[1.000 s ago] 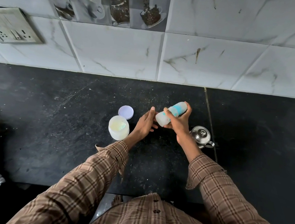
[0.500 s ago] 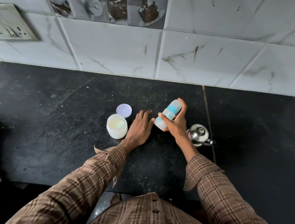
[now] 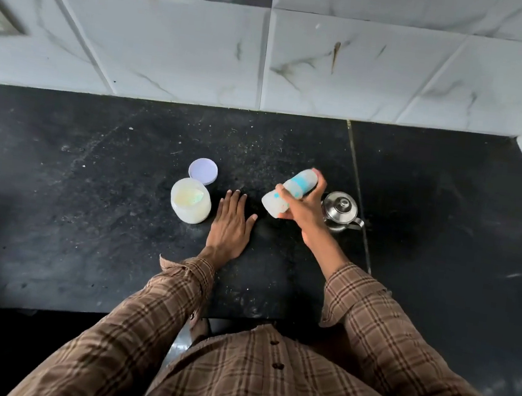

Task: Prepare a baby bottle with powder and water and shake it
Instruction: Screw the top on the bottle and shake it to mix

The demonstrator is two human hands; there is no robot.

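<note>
Right hand (image 3: 304, 211) is clamped around the tilted baby bottle (image 3: 290, 193), evidently for shaking. Left hand (image 3: 230, 223) lies flat and empty on the counter (image 3: 87, 209), apparently steadying the person.

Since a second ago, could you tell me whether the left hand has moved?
Yes. The left hand left the bottle and now lies flat on the counter, nearer the open jar.

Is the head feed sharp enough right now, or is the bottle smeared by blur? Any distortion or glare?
Head view: the bottle in the right hand is softened by motion blur; the left hand, flat on the counter, and the jar are sharper. Wide-angle distortion bends the tile lines; the light is soft, with glare only on the steel pot.
</note>
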